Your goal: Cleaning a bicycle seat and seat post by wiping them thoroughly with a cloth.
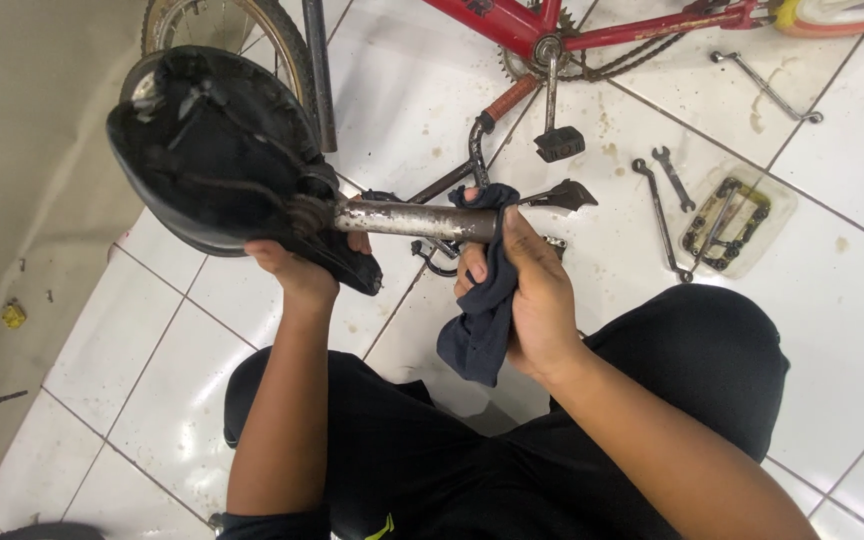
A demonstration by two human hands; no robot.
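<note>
The left hand [297,268] grips the underside of a black bicycle saddle [217,150], fingers curled around its narrow end. The saddle's metal seat post [414,219] points toward three o'clock. The right hand [532,290] wraps a dark cloth [480,320] around the post's end, fingers pressed on it. On the tiled floor [852,300], wrenches [664,205] lie at two o'clock, below a red bicycle frame [592,30].

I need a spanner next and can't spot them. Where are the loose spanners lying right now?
In the head view, the two dark metal spanners lie on the white tiled floor at upper right, between the black bicycle pedal and the clear plastic tray.
</note>
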